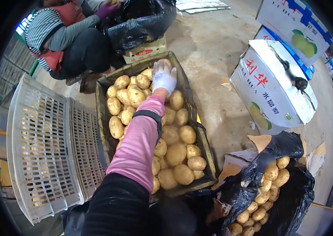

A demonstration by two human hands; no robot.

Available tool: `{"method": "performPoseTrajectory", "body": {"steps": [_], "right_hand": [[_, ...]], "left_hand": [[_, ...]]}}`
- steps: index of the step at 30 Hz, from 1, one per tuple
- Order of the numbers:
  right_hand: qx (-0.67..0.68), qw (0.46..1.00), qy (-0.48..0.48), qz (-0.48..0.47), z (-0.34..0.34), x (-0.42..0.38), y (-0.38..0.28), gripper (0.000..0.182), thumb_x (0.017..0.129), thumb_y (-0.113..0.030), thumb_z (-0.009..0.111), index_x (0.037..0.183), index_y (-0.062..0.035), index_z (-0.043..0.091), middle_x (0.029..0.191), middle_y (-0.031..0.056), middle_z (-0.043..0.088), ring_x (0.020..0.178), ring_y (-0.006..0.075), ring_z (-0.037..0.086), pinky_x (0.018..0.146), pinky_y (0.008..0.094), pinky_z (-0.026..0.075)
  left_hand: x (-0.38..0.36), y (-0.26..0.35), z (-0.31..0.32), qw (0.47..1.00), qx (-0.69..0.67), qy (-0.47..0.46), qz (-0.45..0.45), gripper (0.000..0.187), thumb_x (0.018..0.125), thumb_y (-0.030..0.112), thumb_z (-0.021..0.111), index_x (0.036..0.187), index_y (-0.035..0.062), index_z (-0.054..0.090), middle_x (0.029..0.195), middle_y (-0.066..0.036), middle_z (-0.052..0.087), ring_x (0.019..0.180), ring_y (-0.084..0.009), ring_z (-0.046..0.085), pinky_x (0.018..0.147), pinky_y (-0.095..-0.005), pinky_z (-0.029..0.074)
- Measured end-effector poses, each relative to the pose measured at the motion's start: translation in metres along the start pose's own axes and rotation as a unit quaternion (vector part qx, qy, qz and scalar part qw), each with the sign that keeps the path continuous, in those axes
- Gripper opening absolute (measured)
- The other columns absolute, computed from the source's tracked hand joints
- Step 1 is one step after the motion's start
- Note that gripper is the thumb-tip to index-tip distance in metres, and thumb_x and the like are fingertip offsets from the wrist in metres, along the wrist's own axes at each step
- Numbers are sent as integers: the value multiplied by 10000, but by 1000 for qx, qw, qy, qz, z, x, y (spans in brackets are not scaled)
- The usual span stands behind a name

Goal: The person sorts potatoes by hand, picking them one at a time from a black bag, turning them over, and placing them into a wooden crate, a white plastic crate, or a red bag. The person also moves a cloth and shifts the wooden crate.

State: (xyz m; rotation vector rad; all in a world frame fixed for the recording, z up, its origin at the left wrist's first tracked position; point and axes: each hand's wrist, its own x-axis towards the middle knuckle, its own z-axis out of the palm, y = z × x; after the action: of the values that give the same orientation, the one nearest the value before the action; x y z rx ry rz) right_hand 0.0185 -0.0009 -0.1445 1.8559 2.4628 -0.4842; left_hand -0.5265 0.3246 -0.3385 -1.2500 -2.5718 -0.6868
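My left hand (164, 78), in a white glove, reaches to the far end of a dark-lined crate (193, 106) full of potatoes (136, 95). Its fingers are stretched out and somewhat apart, lying over the potatoes. One potato shows just beyond the fingertips. The palm side is hidden. A pink sleeve and a dark band cover the forearm, which crosses above the crate and hides some potatoes. My right hand is not in view.
White slatted plastic crates (44, 153) stand along the left. At lower right, a box lined with black plastic (298, 196) holds more potatoes. Printed cartons (266, 86) stand at right. A crouching person (76, 39) works beside another black-lined box (143, 33).
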Motion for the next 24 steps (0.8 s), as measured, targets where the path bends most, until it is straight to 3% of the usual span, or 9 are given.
{"method": "performPoseTrajectory", "body": {"steps": [7, 11, 14, 17, 19, 20, 21, 23, 24], "right_hand": [[9, 1000, 17, -19, 5, 0, 3, 458, 885, -292, 702, 1235, -13, 601, 1074, 166, 674, 952, 360, 655, 816, 427, 535], [14, 1000, 6, -15, 1, -3, 5, 479, 885, -307, 700, 1253, -20, 593, 1063, 169, 669, 934, 366, 651, 804, 440, 533], [18, 1000, 0, 1, -3, -3, 6, 495, 887, -334, 692, 1260, -23, 592, 1063, 172, 665, 930, 369, 645, 805, 443, 529], [29, 999, 24, -17, -1, -5, 11, 517, 892, -367, 682, 1263, -19, 588, 1059, 178, 661, 920, 370, 637, 803, 445, 525], [44, 998, 32, -37, -1, -5, 15, 525, 899, -374, 674, 1269, -14, 580, 1068, 183, 661, 918, 370, 636, 802, 448, 524], [53, 998, -5, -21, -6, -5, 14, 527, 909, -380, 657, 1273, -8, 575, 1091, 194, 660, 934, 375, 636, 817, 445, 524], [54, 998, -7, -32, -9, -4, 15, 532, 910, -386, 652, 1274, -5, 574, 1098, 199, 660, 941, 377, 635, 822, 443, 523], [63, 996, 14, -56, -3, -8, 19, 567, 907, -407, 643, 1293, 1, 562, 1129, 215, 655, 968, 378, 630, 845, 441, 519], [78, 995, -11, -54, -4, -8, 20, 620, 897, -422, 651, 1329, 8, 535, 1152, 216, 646, 1013, 383, 631, 885, 437, 516]], "left_hand": [[-1, -23, -2, 996, -67, -23, 49, 628, 993, 398, 399, 1446, -38, 410, 1548, -227, 331, 1427, -415, 298, 1195, -441, 242], [-4, -1, -14, 999, -23, -41, -3, 585, 1007, 373, 433, 1406, -55, 442, 1518, -236, 364, 1395, -419, 344, 1169, -445, 294], [5, -22, -1, 992, -86, -70, -64, 655, 1010, 426, 385, 1463, -46, 370, 1557, -257, 289, 1444, -409, 263, 1199, -437, 231], [-42, -24, -67, 987, -158, 0, -23, 627, 1011, 378, 443, 1454, -59, 366, 1537, -275, 311, 1435, -416, 284, 1190, -433, 241], [-87, -17, -127, 973, -135, -154, -105, 620, 1007, 391, 444, 1452, -37, 388, 1501, -302, 357, 1402, -441, 331, 1168, -431, 286], [-107, -54, -120, 975, -107, -190, -37, 574, 1011, 351, 483, 1423, -44, 429, 1436, -306, 449, 1366, -404, 415, 1128, -418, 345], [-132, -78, -130, 913, -305, -261, -78, 514, 1010, 293, 530, 1390, -47, 473, 1353, -269, 554, 1285, -316, 529, 1063, -371, 416], [-182, -62, -227, 927, -193, -319, -44, 473, 1002, 268, 571, 1349, -50, 519, 1216, -153, 654, 1072, -184, 615, 922, -301, 490], [-208, -58, -264, 907, -237, -330, -110, 444, 1017, 273, 561, 1338, -33, 544, 1245, -151, 648, 1140, -201, 598, 995, -302, 462]]}}
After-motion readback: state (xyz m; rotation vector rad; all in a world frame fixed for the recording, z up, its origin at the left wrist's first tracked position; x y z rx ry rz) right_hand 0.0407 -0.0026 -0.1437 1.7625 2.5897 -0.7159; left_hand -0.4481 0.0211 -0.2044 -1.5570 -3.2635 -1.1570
